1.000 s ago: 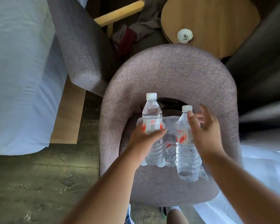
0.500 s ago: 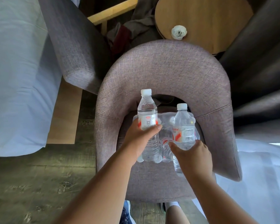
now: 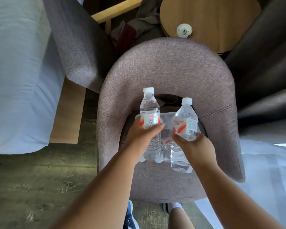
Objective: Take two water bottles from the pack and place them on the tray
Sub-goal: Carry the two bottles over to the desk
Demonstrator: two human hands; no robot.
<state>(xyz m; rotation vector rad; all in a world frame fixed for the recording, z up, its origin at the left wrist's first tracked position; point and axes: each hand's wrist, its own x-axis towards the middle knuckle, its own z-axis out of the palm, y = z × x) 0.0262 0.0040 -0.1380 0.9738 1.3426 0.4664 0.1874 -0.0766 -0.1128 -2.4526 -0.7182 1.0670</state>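
Both hands hold a clear water bottle with a white cap and a red-and-white label, above the seat of a curved grey armchair (image 3: 168,66). My left hand (image 3: 142,136) is shut around the middle of the left bottle (image 3: 149,111), which stands upright. My right hand (image 3: 191,144) grips the right bottle (image 3: 186,123) from below its label; this bottle tilts slightly left. Between and behind the hands lies the plastic-wrapped pack (image 3: 165,141) of bottles on the seat, partly hidden. No tray is in view.
A round wooden side table (image 3: 210,15) with a small white dish (image 3: 184,30) stands behind the chair. A bed with pale sheets (image 3: 18,76) and a grey headboard (image 3: 74,40) fills the left. White fabric (image 3: 267,179) lies at the right. The floor is wood.
My right hand slid from near the right bottle's cap down to its lower body and closed on it, lifting it slightly. The left hand kept hold of its bottle.
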